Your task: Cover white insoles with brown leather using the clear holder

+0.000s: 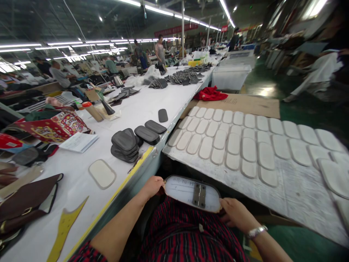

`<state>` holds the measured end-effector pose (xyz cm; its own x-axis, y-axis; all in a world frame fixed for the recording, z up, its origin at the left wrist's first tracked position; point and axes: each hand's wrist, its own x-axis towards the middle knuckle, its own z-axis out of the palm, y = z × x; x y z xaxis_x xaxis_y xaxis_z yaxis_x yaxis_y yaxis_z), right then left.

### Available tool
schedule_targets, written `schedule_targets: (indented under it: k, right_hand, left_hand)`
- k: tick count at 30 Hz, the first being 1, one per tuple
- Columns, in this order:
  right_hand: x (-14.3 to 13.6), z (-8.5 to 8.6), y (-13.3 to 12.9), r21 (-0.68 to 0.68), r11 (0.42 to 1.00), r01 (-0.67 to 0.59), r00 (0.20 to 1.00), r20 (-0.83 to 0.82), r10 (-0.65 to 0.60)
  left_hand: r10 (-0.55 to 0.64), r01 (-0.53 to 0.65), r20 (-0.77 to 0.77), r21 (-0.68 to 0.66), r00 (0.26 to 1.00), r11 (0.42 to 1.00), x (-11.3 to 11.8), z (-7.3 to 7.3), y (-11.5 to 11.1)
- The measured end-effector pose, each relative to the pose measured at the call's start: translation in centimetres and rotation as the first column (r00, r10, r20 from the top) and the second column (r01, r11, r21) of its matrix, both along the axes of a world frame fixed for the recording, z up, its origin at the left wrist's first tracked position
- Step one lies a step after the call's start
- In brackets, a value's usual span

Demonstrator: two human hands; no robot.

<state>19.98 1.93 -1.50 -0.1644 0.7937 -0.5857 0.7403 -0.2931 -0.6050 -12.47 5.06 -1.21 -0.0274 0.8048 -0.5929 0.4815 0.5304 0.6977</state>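
An oval white plate [181, 189] with a dark rim and a metal hinge [199, 195] is held over my lap. My left hand [153, 186] pinches its left end, and my right hand [235, 212] grips its right end, fingers partly hidden beneath. On the white table to the left lie one pale oval piece [102, 174] and stacks of dark grey oval pieces [124, 144]. Rows of pale oval pieces [248, 149] cover the board on the right, some overlapping.
A yellow strip [136, 162] runs along the white table's edge [106, 203]. Further left are a brown bag [27, 203], a yellow template [65, 227], papers [79, 142] and a red box [58, 125]. Red cloth [211, 94] lies beyond the board. Several people work in the background.
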Motion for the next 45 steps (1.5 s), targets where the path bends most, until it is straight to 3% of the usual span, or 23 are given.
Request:
schedule_targets:
  k: [4, 10, 17, 20, 23, 26, 35, 41, 43, 45]
  right_hand:
    - [-0.2, 0.7, -0.1, -0.210, 0.968, 0.136, 0.970, -0.171, -0.173]
    - [-0.2, 0.9, -0.1, -0.246, 0.953, 0.174, 0.952, -0.206, -0.227]
    - [0.2, 0.7, 0.2, -0.350, 0.872, 0.343, 0.863, -0.249, -0.439]
    - [0.2, 0.6, 0.1, -0.368, 0.851, 0.376, 0.851, -0.226, -0.474]
    - [0.1, 0.5, -0.2, -0.325, 0.880, 0.347, 0.880, -0.214, -0.425]
    - [-0.2, 0.4, -0.5, -0.274, 0.909, 0.314, 0.903, -0.210, -0.375]
    - [-0.4, 0.8, -0.6, -0.250, 0.924, 0.290, 0.916, -0.208, -0.343]
    - [-0.8, 0.5, -0.4, -0.133, 0.986, 0.102, 0.994, -0.015, -0.105]
    - [-0.7, 0.4, -0.1, -0.095, 0.994, 0.047, 0.999, 0.026, -0.045]
    - [-0.5, 0.4, 0.3, -0.069, 0.997, -0.025, 0.997, 0.066, 0.029]
  left_hand:
    - [0.006, -0.006, -0.001, -0.002, 1.000, 1.000, -0.1, -0.1, 0.0]
    - [-0.042, 0.043, -0.040, 0.028, 0.998, 0.999, -0.2, -0.2, -0.1]
    - [-0.154, 0.169, -0.121, 0.130, 0.981, 0.977, -0.2, 0.4, -0.4]
    - [-0.233, 0.290, -0.279, 0.186, 0.932, 0.939, 0.0, 1.0, -0.5]
    - [-0.270, 0.417, -0.501, 0.206, 0.822, 0.885, 0.5, 1.5, -0.7]
    - [-0.275, 0.461, -0.591, 0.189, 0.759, 0.867, 0.7, 1.6, -0.9]
    - [-0.285, 0.452, -0.552, 0.193, 0.784, 0.871, 0.5, 0.9, -0.6]
    - [-0.335, 0.510, -0.593, 0.151, 0.732, 0.847, 0.0, 1.0, -0.3]
    - [-0.213, 0.495, -0.655, 0.280, 0.725, 0.823, 0.6, 1.3, -0.8]
    - [-0.085, 0.533, -0.680, 0.483, 0.728, 0.695, 2.0, 1.6, -1.7]
